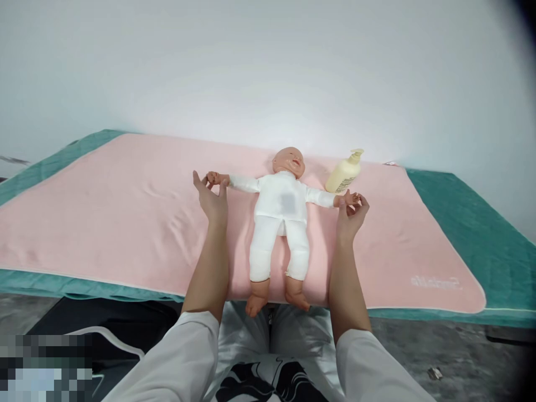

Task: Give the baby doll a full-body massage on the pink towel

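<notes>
A baby doll [281,195] with a white cloth body lies on its back, head toward the wall and both arms stretched out sideways. My left hand [214,198] is closed around the doll's hand on the left side, thumb at its wrist. On the other side, my right hand [352,219] grips the doll's other hand, its small fingers showing above mine. The doll's bare feet reach the front edge of the bed. Just above my right hand, a pale yellow pump bottle [344,174] leans at a tilt.
A pink mat [125,201] lies under the doll, over a green quilted cover [473,223]. Behind it rises a white wall [251,67]. At the lower left is a black item [109,318] with a white strap. A small object [434,373] lies on the grey floor.
</notes>
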### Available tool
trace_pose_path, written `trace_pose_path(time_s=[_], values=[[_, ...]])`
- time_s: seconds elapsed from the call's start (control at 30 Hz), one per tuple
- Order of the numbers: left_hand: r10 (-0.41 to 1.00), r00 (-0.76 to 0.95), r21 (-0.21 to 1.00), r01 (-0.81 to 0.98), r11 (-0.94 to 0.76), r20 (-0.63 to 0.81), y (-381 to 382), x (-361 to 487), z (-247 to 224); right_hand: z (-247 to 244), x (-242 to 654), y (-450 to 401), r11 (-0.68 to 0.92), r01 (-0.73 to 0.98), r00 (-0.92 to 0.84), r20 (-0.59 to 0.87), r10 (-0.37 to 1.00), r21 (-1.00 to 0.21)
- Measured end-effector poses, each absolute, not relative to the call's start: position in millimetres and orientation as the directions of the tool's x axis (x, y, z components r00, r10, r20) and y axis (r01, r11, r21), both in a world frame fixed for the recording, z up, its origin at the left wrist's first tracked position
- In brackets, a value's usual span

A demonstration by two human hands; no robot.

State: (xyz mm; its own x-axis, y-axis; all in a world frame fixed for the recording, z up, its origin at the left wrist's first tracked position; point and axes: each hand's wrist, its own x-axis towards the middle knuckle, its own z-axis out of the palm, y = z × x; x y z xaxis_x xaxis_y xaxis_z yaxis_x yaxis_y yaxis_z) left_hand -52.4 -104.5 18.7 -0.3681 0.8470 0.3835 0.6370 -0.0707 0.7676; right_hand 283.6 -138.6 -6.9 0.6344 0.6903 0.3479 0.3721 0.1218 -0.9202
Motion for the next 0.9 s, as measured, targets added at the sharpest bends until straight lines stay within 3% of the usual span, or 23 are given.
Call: trace_pose_path(time_s=[0.2,0.27,0.37,0.53,0.9], values=[[0.668,-0.375,0.719,0.596,-0.357,0.643,-118.0,-24.1,19.5,-10.2,265.2,-139.3,0.432,0.456,0.437,0.619,0.653,-0.778],[0.579,-0.318,0.632,0.602,-0.488,0.751,-119.7,-14.1,16.2,-13.1,257.2,-141.9,0.522,0.467,0.344,0.690,0.637,-0.714],[0.502,-0.076,0.433,0.626,-0.649,0.862,-120.6,-2.8,12.9,-15.0,244.8,-146.8,0.628,0.507,0.128,0.773,0.622,-0.590],[0.466,0.285,0.212,0.618,-0.757,0.838,-122.5,4.7,17.8,-13.4,235.2,-149.2,0.706,0.559,-0.144,0.788,0.599,-0.435],[0.545,0.476,0.220,0.580,-0.785,0.690,-123.9,3.6,20.1,-9.7,234.8,-148.9,0.695,0.621,-0.236,0.760,0.606,-0.362]])
